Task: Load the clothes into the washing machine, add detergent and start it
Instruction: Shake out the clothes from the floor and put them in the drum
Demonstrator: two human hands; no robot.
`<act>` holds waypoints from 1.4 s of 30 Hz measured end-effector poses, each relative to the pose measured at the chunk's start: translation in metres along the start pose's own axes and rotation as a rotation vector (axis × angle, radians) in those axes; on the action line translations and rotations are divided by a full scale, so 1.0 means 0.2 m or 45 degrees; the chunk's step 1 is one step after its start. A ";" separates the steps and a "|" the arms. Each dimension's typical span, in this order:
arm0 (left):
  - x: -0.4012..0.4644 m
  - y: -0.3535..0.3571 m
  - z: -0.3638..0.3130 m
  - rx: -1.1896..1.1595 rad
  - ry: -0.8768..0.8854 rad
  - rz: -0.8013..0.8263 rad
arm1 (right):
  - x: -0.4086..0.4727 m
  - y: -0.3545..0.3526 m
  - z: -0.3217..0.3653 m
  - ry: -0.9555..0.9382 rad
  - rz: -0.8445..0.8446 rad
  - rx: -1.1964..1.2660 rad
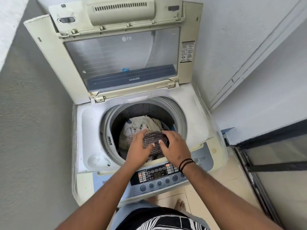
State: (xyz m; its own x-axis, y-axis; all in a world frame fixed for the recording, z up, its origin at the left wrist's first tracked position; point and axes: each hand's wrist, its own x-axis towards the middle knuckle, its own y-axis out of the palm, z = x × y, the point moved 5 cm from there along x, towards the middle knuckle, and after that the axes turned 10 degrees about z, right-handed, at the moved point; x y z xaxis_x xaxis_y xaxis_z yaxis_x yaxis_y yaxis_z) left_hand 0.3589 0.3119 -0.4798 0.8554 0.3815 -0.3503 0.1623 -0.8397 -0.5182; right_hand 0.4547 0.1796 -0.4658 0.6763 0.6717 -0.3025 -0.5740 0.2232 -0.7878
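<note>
While the cream plastic top-loading washing machine (93,123) stands open-lidded, left hand (138,147) and right hand (174,146) press flat-fingered on a checked woven cloth (154,138) atop pale crumpled laundry (132,130) inside the round drum.

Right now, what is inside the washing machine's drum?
Inside the round grey drum lies a pile of pale cream clothes, with a dark checked cloth on top under the left hand and right hand. The drum's bottom is covered.

head camera looks steeply down, close over the open washing machine (93,130).
</note>
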 end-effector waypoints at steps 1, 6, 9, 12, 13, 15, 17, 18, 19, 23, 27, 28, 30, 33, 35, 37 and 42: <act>0.00 0.03 -0.05 0.006 0.053 0.005 | -0.02 -0.02 -0.01 -0.019 -0.042 0.028; -0.01 0.21 -0.30 0.082 0.340 0.086 | -0.21 -0.14 -0.15 0.000 -0.267 0.068; -0.03 0.34 -0.46 0.122 0.467 0.157 | -0.39 -0.23 -0.29 0.068 -0.427 0.060; -0.10 0.51 -0.64 0.168 0.605 0.244 | -0.63 -0.33 -0.45 0.177 -0.568 0.102; -0.12 0.55 -0.69 0.173 0.636 0.265 | -0.70 -0.35 -0.50 0.217 -0.612 0.128; -0.19 0.68 -0.80 0.168 0.706 0.319 | -0.89 -0.41 -0.63 0.321 -0.730 0.193; -0.28 0.85 -0.93 0.195 0.773 0.399 | -1.12 -0.44 -0.77 0.436 -0.839 0.256; -0.32 0.93 -0.98 0.216 0.807 0.438 | -1.21 -0.44 -0.83 0.489 -0.872 0.280; -0.38 1.04 -1.03 0.246 0.840 0.498 | -1.34 -0.44 -0.90 0.556 -0.913 0.301; -0.65 1.46 -1.19 0.328 0.883 0.750 | -1.83 -0.41 -1.14 0.817 -1.030 0.371; -0.99 1.88 -1.29 0.476 1.041 0.947 | -2.34 -0.28 -1.34 1.031 -1.098 0.499; -1.06 1.96 -1.30 0.477 1.067 0.991 | -2.44 -0.25 -1.37 1.071 -1.126 0.528; -1.23 2.15 -1.33 0.492 1.105 1.093 | -2.67 -0.19 -1.44 1.169 -1.178 0.582; -1.46 2.38 -1.34 0.523 1.142 1.233 | -2.96 -0.11 -1.53 1.312 -1.249 0.632; -1.59 2.53 -1.35 0.555 1.172 1.334 | -3.13 -0.04 -1.57 1.383 -1.351 0.694; -1.71 2.67 -1.36 0.610 1.208 1.421 | -3.28 0.02 -1.61 1.437 -1.411 0.759; -1.88 3.03 -1.39 0.739 1.227 1.582 | -3.54 0.16 -1.77 1.571 -1.448 0.896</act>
State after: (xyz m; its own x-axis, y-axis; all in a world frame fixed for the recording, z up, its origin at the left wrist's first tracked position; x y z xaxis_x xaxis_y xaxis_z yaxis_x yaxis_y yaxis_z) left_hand 0.2730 -0.4479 -0.4455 0.3201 -0.9048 -0.2808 -0.8013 -0.1004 -0.5898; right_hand 0.1214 -0.5402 -0.4664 0.5619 -0.7797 -0.2764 0.5142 0.5909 -0.6216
